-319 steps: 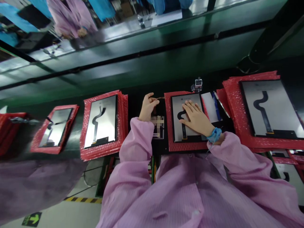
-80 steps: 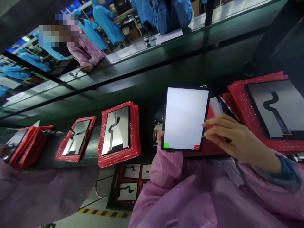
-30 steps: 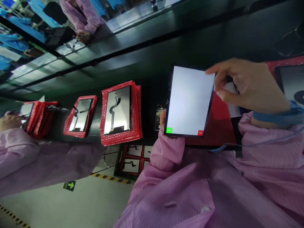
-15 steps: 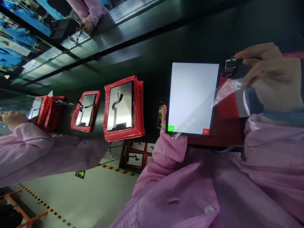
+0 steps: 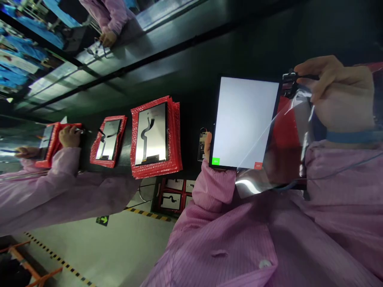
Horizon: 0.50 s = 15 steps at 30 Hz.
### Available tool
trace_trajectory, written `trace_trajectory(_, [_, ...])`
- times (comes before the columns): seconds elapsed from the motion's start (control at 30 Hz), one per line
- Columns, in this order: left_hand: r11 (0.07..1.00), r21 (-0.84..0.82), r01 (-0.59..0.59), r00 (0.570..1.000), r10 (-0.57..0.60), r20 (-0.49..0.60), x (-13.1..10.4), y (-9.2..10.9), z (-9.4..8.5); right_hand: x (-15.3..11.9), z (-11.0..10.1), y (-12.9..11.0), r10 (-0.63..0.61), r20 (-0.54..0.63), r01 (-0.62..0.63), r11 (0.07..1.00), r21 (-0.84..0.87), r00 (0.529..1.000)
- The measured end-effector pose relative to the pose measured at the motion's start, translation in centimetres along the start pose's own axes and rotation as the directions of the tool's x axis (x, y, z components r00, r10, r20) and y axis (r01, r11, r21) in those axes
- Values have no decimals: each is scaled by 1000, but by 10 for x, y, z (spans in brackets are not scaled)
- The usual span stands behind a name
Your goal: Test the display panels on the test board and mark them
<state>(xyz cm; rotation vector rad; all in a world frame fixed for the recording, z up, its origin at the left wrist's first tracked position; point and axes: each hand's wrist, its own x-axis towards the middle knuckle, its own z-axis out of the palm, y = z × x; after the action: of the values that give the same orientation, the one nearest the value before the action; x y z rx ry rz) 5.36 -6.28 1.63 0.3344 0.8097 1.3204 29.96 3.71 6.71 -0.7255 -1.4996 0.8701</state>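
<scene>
A display panel [image 5: 247, 119] glows plain white, with a small green box and a red box at its lower corners. My left hand [image 5: 207, 146] is closed on its left edge; the thumb shows and the other fingers are hidden behind. My right hand [image 5: 341, 89] is closed at the panel's right, gripping a sheet of clear film [image 5: 299, 119] that sweeps down over the panel's lower right. Its fingertips are also at a small dark connector [image 5: 289, 77] beside the panel's upper right corner. A red sheet [image 5: 285, 131] lies under the film.
Left of the panel is a stack of red bubble bags [image 5: 176, 135] with a panel [image 5: 152, 133] on top. A small circuit board [image 5: 202, 146] lies between. Farther left, a smaller stack [image 5: 108, 139] and a co-worker's hand [image 5: 70, 136]. Below the table edge stands a tray of panels [image 5: 171, 200].
The clear film has spread out and swung down past the panel's lower edge. My right fingers have shifted slightly at the connector. The co-worker's hands at far left have moved onto their stack.
</scene>
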Motion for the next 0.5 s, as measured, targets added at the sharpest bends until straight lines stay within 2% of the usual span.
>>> trace_trajectory(0.13, [1000, 19, 12, 999, -11, -53, -4, 1, 11, -1, 6, 1, 41, 29, -40, 997, -61, 999])
trace_trajectory(0.23, [1000, 4, 4, 998, -4, -59, -5, 1, 15, -3, 13, 8, 74, 42, -64, 978, -197, 996])
trace_trajectory(0.37, [1000, 3, 3, 1000, -3, 8, -10, 3, 14, -5, 23, 18, 113, -107, -152, 847, -510, 988])
trace_trajectory(0.43, [1000, 23, -14, 999, 13, 29, -16, 4, 17, -5, 27, 20, 73, -174, -162, 802, -576, 982])
trace_trajectory(0.5, [995, 85, -47, 998, 45, 32, -22, 4, 25, -7, 31, 18, 47, -142, -122, 805, -581, 989])
